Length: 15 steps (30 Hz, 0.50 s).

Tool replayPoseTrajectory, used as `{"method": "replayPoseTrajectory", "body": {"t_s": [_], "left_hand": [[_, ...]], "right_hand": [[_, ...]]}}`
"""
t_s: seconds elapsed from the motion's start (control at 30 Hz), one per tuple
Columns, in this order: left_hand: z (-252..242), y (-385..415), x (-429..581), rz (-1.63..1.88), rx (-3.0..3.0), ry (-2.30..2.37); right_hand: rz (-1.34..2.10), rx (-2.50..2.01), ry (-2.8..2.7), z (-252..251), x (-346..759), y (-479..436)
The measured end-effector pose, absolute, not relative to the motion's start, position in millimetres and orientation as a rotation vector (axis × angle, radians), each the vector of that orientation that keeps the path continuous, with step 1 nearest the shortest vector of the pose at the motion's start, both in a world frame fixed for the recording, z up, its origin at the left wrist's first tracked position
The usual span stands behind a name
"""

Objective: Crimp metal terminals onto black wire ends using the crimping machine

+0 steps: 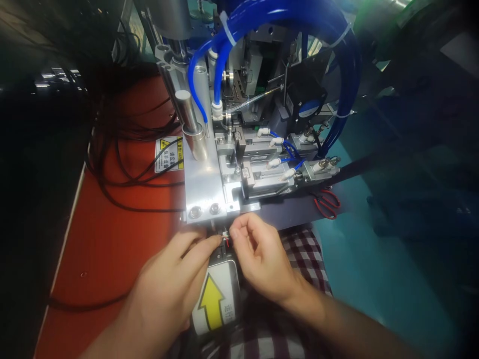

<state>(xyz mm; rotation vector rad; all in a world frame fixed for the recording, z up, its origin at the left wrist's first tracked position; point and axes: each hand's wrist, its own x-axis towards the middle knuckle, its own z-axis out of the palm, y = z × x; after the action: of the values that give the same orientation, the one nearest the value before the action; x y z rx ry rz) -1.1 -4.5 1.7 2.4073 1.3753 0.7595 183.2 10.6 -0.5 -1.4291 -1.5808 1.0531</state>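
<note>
Both of my hands meet at the front edge of a metal machine (204, 189). Between their fingertips is a small part with thin coloured wires (226, 235), one of them red; its exact kind is too small to tell. My left hand (175, 269) is closed, thumb and index finger pinched at the left side of this part. From the other side comes my right hand (262, 249), also closed, its thumb and index finger pressed together close to the wires. What the right fingertips grip is hidden. Just below lies a white plate with a yellow arrow (211, 299).
Blue air hoses (284, 12) arch over the machine's cylinders (265, 182). Red-handled scissors (327, 203) lie at the right. Black cables (123, 182) and a warning label (169, 154) are on the red surface (101, 249) at left. Checked cloth (307, 254) shows below.
</note>
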Motion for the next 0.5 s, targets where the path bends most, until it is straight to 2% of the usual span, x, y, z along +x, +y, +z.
{"method": "replayPoseTrajectory", "body": {"t_s": [0.23, 0.5], "left_hand": [[-1.6, -2.6, -1.1, 0.825, 2.431, 1.369], [2.7, -3.8, -1.9, 0.747, 2.418, 1.368]], "right_hand": [[1.093, -1.446, -1.553, -0.9, 183.8, 9.8], [1.126, -1.493, -1.513, 1.5, 182.6, 9.6]]}}
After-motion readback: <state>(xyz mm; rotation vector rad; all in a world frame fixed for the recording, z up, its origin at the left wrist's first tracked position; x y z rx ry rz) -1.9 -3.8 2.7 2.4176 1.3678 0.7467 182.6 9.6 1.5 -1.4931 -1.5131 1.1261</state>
